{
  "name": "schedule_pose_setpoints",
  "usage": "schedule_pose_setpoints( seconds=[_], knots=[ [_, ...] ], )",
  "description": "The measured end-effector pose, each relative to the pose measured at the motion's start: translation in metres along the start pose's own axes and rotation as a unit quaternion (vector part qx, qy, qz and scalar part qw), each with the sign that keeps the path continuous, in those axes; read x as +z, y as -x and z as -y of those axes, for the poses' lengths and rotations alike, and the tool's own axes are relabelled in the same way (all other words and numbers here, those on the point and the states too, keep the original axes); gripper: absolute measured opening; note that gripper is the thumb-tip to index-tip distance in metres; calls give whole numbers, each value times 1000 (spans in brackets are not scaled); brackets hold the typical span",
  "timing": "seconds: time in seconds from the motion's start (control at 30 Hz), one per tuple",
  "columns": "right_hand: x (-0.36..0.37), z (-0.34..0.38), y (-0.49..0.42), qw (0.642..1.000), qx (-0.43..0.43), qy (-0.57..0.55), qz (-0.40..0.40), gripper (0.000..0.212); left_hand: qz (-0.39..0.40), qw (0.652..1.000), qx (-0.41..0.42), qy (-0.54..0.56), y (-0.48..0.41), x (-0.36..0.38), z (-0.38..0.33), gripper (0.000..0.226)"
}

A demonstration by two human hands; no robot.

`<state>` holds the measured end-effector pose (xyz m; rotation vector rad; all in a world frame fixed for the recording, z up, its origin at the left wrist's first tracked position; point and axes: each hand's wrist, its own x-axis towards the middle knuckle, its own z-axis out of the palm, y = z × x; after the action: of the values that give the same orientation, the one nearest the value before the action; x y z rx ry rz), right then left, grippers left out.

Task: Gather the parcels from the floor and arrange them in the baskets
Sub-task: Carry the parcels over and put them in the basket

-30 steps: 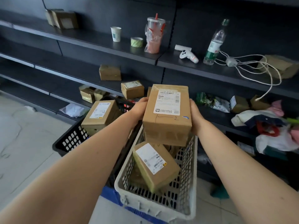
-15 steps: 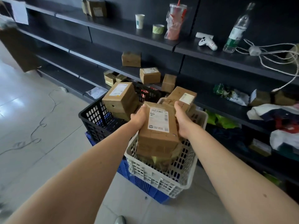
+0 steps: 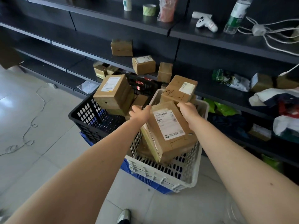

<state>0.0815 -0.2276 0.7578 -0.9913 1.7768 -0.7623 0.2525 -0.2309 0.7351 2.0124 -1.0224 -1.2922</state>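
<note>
Update: the labelled parcel (image 3: 168, 130) came down. One second earlier it was held up above the white basket (image 3: 163, 178); half a second earlier it was at rim level; now it sat inside, at the near end of the white basket, tilted, resting on the parcels under it. Its near end looked higher than the basket rim, so it wasn't lying flat.

The marked parcel (image 3: 178, 90) stayed put at the far end of the white basket, just beyond the hands. The black basket (image 3: 80, 110), to the left of the white basket and touching it, already held another parcel (image 3: 113, 92).

Hands: both were on the labelled parcel's far edge. The left hand (image 3: 140, 111) was at the far-left corner and the right hand (image 3: 187, 109) at the far-right corner, fingers curled over the edge. Neither was spread wide, and both were in contact.

My read: placement was nearly done and release was next. The tilt could let it slide once it was let go.
</note>
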Motion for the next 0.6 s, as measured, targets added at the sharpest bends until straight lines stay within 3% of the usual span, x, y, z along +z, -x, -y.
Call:
schedule_pose_setpoints(
  seconds=[0.27, 0.37, 0.47, 0.6],
  knots=[
    [-22, 8, 10, 999, 9, -3, -52, 15, 23, 988, 134, -71, 0, 7, -43, 40],
    [-39, 14, 20, 996, -8, 29, -81, 22, 14, 947, 254, -198, 11, 16, -63, 40],
    [-63, 12, 31, 991, -13, 55, -123, 30, 45, 917, 330, -222, 25, 34, -89, 39],
    [-112, -10, 42, 987, -8, 41, -156, 14, 147, 876, 383, -252, 42, 79, -112, 30]
  ],
)
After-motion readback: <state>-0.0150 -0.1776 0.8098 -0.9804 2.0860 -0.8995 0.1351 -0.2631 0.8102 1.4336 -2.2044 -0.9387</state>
